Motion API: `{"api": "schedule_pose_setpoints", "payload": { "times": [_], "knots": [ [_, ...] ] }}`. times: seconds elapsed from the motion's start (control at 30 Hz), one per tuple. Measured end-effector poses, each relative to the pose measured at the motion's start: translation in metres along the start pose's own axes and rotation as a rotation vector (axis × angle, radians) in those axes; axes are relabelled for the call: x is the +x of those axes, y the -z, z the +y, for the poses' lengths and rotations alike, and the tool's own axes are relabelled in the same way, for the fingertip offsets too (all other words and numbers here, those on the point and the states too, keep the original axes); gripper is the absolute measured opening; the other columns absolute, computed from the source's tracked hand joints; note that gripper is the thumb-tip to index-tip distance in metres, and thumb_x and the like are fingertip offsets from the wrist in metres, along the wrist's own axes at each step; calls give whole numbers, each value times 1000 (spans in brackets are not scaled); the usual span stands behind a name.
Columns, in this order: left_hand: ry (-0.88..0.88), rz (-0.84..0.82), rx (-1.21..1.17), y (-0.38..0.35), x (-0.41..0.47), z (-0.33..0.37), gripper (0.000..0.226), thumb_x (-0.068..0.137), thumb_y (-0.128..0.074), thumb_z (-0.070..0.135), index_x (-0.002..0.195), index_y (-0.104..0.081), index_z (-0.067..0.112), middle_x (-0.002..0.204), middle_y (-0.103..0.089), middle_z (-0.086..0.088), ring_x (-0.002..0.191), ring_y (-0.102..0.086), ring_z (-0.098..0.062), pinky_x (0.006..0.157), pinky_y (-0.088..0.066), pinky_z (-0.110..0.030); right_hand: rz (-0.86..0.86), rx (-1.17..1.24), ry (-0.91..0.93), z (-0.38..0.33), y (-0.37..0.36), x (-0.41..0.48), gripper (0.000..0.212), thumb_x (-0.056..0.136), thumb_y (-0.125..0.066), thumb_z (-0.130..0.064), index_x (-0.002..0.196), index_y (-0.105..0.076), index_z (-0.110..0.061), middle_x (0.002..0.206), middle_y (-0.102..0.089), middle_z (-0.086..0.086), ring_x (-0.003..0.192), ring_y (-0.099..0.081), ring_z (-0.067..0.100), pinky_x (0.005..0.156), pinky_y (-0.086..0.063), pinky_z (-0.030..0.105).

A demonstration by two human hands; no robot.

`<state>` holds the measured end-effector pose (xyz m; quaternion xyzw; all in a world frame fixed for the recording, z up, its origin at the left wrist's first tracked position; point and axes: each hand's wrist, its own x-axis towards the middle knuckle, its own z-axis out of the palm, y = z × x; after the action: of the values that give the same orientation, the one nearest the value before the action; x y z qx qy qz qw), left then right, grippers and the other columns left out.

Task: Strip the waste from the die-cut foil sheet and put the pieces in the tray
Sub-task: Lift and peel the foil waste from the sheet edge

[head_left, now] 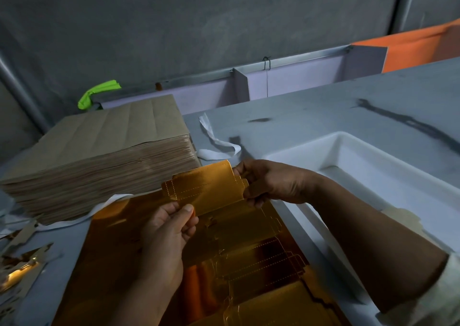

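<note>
From the head camera, a look down on a grey bench (323,106) with dark smears at 2 o'clock

Near the middle, lifted a little above the bench, a gold piece (206,188) with dotted fold lines and small tabs along its edges. At its 7 o'clock corner, the left hand (171,222): thumb on top, fingers curled under, pinching the near edge of the gold piece. At its 3 o'clock end, the right hand (271,183): thumb and fingers curled in, pinching that end. Both hands closed on the same gold piece

At 6 o'clock, flat on the bench and under both hands, the big shiny foil sheet (119,263), with more cut shapes showing on its right half

At 3 to 4 o'clock, just beside the foil sheet, the white tray (388,166), with the right arm across its near rim

At 9 o'clock, a tall stack of brown sheets (99,146), just past the far left corner of the foil sheet. Between the stack and the tray, a curly white strap (219,141) on the bench. At 8 o'clock, loose brown and gold scraps (22,258) in a messy pile. At 10 o'clock, behind the stack, a bright green rag (99,94). At 2 o'clock, behind the bench, an orange board (418,49). At 12 o'clock, a plain grey wall (199,26)
</note>
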<state>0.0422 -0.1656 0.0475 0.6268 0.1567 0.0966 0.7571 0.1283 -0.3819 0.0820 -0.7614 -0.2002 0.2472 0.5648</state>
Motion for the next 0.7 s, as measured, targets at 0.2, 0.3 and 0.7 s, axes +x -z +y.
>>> {"api": "schedule_pose_setpoints", "payload": {
  "times": [0.2, 0.3, 0.7],
  "knots": [
    [50, -9, -31, 2, 2, -4, 28, 91, -60, 6, 120, -60, 7, 93, -64, -7, 82, -62, -18, 71, -50, -30, -11, 4, 15, 0, 0, 0, 39, 89, -50, 10, 126, -50, -2, 91, -61, 10, 73, -63, 18, 66, -52, 28],
    [50, -6, -27, 2, 1, -6, 28, 91, -61, 7, 119, -60, 7, 92, -65, -7, 81, -63, -18, 71, -50, -30, 2, 53, 7, -1, -2, 0, 38, 85, -54, 2, 122, -52, -1, 87, -62, 11, 71, -62, 19, 64, -51, 29],
    [63, 51, -13, 7, 2, -2, 15, 92, -60, 7, 105, -63, 12, 92, -64, -6, 84, -63, -18, 73, -49, -31, 42, -35, -3, -3, -5, -2, 29, 90, -55, 4, 117, -52, -7, 87, -60, 10, 69, -62, 17, 60, -52, 27]
  ]
}}
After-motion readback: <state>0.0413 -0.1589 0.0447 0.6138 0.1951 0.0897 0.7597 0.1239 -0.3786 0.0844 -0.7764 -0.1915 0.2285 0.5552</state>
